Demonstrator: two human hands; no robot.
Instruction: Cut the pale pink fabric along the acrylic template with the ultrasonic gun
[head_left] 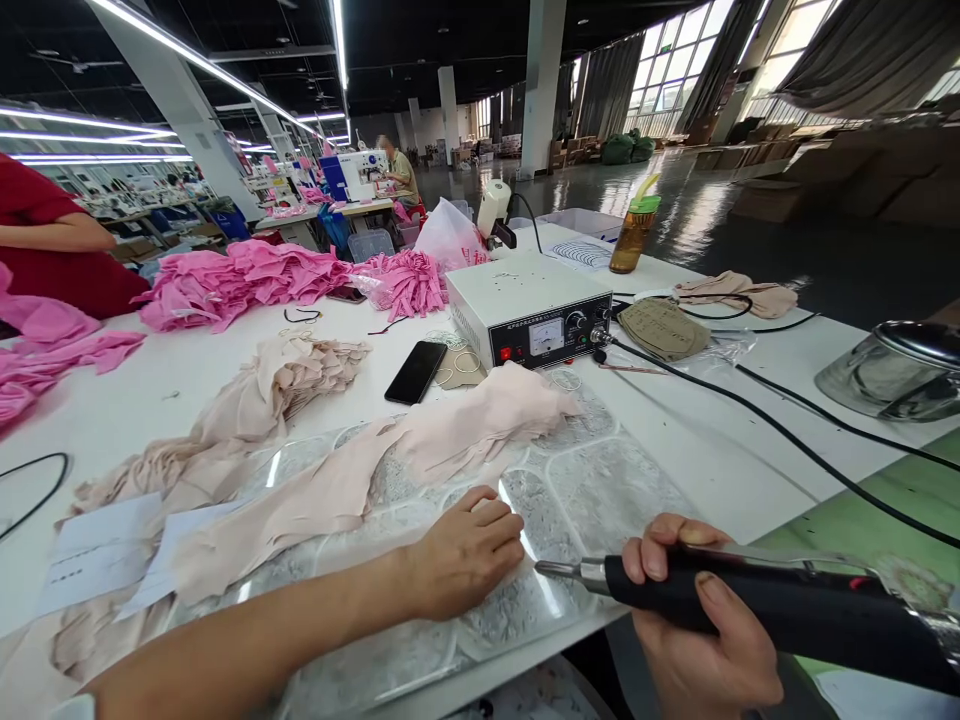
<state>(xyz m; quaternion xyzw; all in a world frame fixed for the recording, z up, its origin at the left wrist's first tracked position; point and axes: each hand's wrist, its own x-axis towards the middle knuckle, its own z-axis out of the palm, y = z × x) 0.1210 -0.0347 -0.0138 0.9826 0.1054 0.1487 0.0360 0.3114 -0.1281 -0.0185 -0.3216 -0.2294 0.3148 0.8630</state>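
Observation:
My right hand (701, 620) is wrapped around a black handheld ultrasonic cutter (780, 610), its pointed metal tip aimed left. My left hand (469, 555) rests on a clear plastic sheet (607, 480), just left of that tip. Its fingers are curled down, and whatever lies under them is hidden. Beyond the left hand, a stack of beige fabric pieces (487, 415) lies across the sheet. A long beige piece (300, 510) stretches from it to the left, behind my forearm.
A white control box (532, 295) stands behind the fabric, with a black cable (757, 410) running right. Nearby are a phone (415, 372), a bottle (636, 230) and a metal-lidded jar (892, 370). Pink fabric (240, 280) is heaped far left, beside a person in red (56, 240).

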